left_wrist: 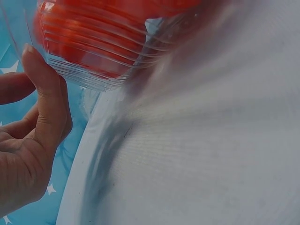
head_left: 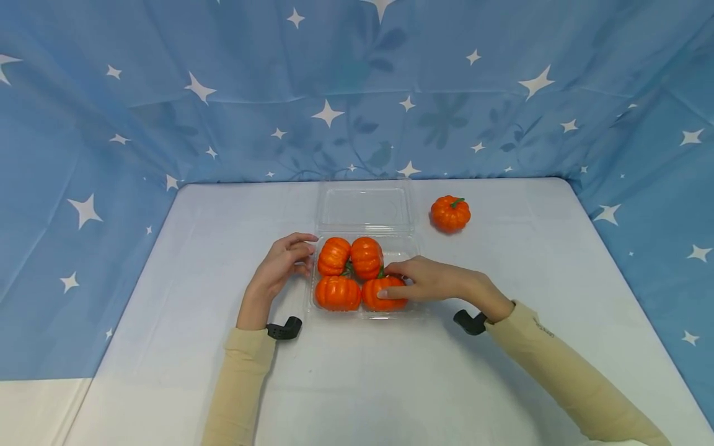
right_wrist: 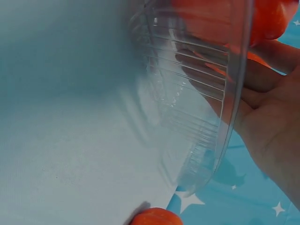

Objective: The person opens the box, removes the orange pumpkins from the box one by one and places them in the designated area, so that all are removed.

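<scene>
Several orange toy pumpkins sit in a clear plastic clamshell box (head_left: 398,246), whose lid (head_left: 365,207) lies folded back behind it. My right hand (head_left: 432,280) reaches over the box's right side and grips the front-right pumpkin (head_left: 385,301), thumb and fingers on either side of it. In the right wrist view, my fingers (right_wrist: 265,70) show partly through the ribbed clear wall. My left hand (head_left: 284,263) is at the box's left wall with its fingers loosely bent. Its fingertip (left_wrist: 30,51) appears against the clear plastic in the left wrist view. Nothing is in that hand.
One more orange pumpkin with a green stem (head_left: 450,214) lies on the white table (head_left: 502,384), behind and right of the box. A blue curtain with white stars (head_left: 357,93) hangs along the table's back and sides.
</scene>
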`<state>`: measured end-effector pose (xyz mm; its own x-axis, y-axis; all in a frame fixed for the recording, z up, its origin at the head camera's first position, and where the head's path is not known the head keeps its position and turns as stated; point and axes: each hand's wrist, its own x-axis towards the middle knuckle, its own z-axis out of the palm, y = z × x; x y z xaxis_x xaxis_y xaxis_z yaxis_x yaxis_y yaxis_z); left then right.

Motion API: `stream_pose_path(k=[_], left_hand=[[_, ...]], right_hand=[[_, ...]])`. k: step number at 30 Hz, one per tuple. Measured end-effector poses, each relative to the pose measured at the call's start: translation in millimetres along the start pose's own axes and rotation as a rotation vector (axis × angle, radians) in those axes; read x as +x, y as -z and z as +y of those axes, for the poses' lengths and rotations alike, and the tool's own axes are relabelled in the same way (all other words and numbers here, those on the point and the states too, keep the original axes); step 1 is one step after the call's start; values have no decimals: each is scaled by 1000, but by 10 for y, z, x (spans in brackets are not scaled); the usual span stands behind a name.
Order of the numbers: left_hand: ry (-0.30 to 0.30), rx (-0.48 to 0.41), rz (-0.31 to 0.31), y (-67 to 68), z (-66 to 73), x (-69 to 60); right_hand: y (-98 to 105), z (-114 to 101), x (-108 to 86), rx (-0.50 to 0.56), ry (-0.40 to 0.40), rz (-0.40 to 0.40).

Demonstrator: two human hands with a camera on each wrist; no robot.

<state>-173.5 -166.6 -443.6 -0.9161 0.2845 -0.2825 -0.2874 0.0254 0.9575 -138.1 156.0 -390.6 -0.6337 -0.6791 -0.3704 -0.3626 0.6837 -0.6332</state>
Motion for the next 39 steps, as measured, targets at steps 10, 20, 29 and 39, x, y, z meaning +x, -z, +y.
stream_pose_path(k=[10,20,29,39], left_hand=[[-10,7,-8,-9,21,-25],[-9,-15,21,32,26,-17],[1,-12,13,49,22,-27],[-6,18,16,64,63,-58]], right_hand=[[35,-39,-54,10,8,-17],[159,-39,-151,137,63,19],[222,-1,-204,171,98,70],[260,-20,-252,177,169,176]])
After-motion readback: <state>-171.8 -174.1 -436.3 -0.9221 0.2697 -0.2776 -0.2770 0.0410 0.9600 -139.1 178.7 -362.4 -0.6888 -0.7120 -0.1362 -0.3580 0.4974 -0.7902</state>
